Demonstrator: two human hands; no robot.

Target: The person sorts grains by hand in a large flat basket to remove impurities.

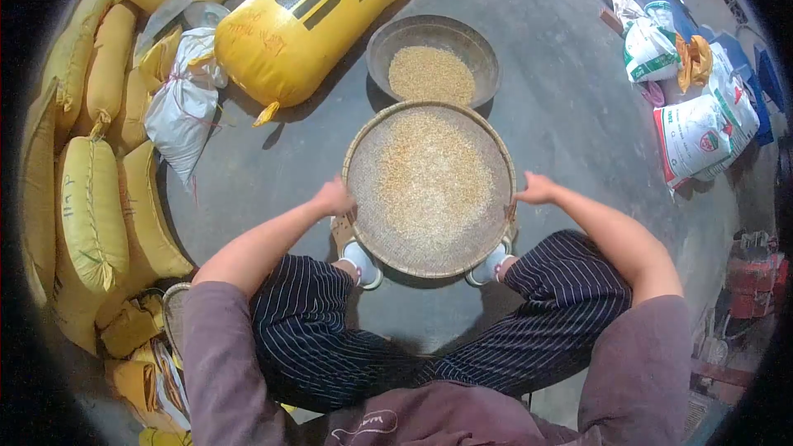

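Our shirt [462,415] is closest to us. With left fingers [343,201] and right fingers [525,195], we pinch a round tray [364,219] of grain [434,180] by its sides.

Looks moderately bright, casts soft shadows beneath the round tray [496,223] and yellow sack [322,29], shows a faint sheen on the grey floor [562,91], and curves and blackens toward the edges.
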